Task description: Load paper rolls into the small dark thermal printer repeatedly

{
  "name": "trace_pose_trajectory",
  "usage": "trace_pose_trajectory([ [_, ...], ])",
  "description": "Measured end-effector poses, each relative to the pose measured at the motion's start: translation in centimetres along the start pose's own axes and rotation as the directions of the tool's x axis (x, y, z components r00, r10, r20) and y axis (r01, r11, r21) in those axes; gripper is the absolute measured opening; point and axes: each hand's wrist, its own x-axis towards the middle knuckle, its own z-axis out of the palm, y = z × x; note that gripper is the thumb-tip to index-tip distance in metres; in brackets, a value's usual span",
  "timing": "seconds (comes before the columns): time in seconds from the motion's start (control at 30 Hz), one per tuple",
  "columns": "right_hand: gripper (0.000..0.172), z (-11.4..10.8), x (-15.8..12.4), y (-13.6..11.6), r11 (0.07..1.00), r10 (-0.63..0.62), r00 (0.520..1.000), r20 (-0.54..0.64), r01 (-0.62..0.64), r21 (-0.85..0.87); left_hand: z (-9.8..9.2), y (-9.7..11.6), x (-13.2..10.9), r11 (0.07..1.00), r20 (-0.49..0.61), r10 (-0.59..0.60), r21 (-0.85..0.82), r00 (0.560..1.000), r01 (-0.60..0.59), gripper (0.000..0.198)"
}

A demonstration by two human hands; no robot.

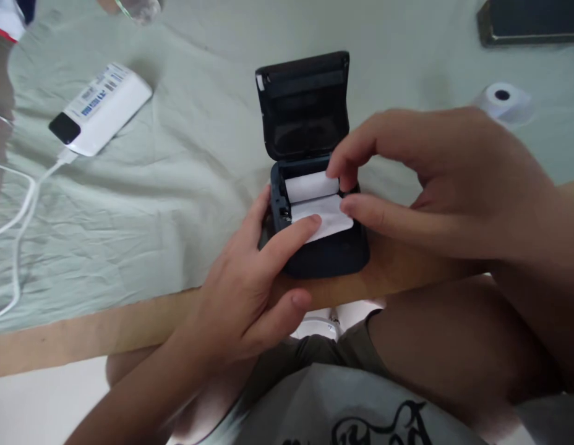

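Note:
A small black printer sits at the near edge of the table with its lid standing open. A white paper roll lies in its bay, and a loose end of paper is drawn forward over the body. My left hand holds the printer's left side, its forefinger pressing on the paper end. My right hand hovers over the right side, fingers pinched at the roll's right end.
A white power bank with a white cable lies at the left on the pale green cloth. A spare paper roll sits at the right, a dark flat object at the far right corner. My knees are below the table edge.

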Motion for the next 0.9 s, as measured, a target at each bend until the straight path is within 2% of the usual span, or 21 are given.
trace_pose_trajectory([
  [0.1, 0.022, -0.5, -0.3, 0.2, 0.997, -0.073, 0.995, 0.063, 0.073, 0.0, 0.2, -0.1, -0.2, 1.0, 0.0, -0.013, -0.005, 1.0, 0.013, 0.066],
  [0.27, 0.014, 0.1, -0.9, 1.4, 0.965, -0.26, 0.963, 0.066, 0.261, -0.003, 0.5, -0.2, -0.3, 1.0, -0.024, -0.005, -0.017, 1.0, 0.005, 0.064],
  [0.4, 0.029, 0.5, -1.0, 1.4, 0.954, -0.28, 0.96, 0.026, 0.281, -0.108, 0.6, -0.2, -0.3, 1.0, -0.028, -0.022, -0.002, 0.999, 0.022, 0.062],
  [0.5, 0.036, 0.3, -1.2, 0.7, 0.942, -0.326, 0.945, 0.04, 0.328, -0.074, 0.5, -0.2, -0.4, 0.999, -0.006, -0.036, 0.034, 0.999, 0.037, 0.06],
  [0.57, 0.033, 0.4, -1.3, 0.4, 0.967, -0.242, 0.97, -0.024, 0.239, -0.093, 0.5, -0.2, -0.4, 0.998, 0.005, -0.047, 0.052, 0.999, 0.047, 0.059],
  [0.63, 0.021, 0.8, -1.1, 0.5, 0.992, -0.046, 0.985, -0.165, 0.026, -0.121, 0.5, -0.3, -0.5, 0.997, 0.0, -0.046, 0.065, 0.999, 0.046, 0.057],
  [0.67, 0.023, 1.1, -1.0, 0.7, 0.993, 0.049, 0.974, -0.222, -0.072, -0.097, 0.6, -0.3, -0.5, 0.997, 0.001, -0.043, 0.066, 0.999, 0.043, 0.056],
  [0.7, 0.036, 1.5, -0.8, 1.0, 0.99, 0.119, 0.964, -0.24, -0.133, -0.043, 0.6, -0.3, -0.5, 0.997, 0.001, -0.035, 0.064, 0.999, 0.035, 0.056],
  [0.77, 0.063, 2.1, -0.4, 1.6, 0.98, 0.177, 0.97, -0.165, -0.16, 0.115, 0.6, -0.3, -0.5, 0.998, 0.004, -0.027, 0.057, 1.0, 0.027, 0.056],
  [0.8, 0.071, 2.4, -0.2, 1.8, 0.969, 0.181, 0.977, -0.111, -0.158, 0.191, 0.6, -0.3, -0.4, 0.998, 0.003, -0.025, 0.053, 1.0, 0.024, 0.056],
  [0.87, 0.073, 2.6, -0.2, 1.8, 0.943, 0.189, 0.98, -0.066, -0.163, 0.29, 0.6, -0.2, -0.4, 0.998, -0.003, -0.018, 0.052, 1.0, 0.018, 0.056],
  [0.9, 0.068, 2.5, -0.3, 1.6, 0.936, 0.199, 0.976, -0.089, -0.162, 0.314, 0.6, -0.2, -0.4, 0.998, -0.006, -0.019, 0.055, 1.0, 0.02, 0.055],
])
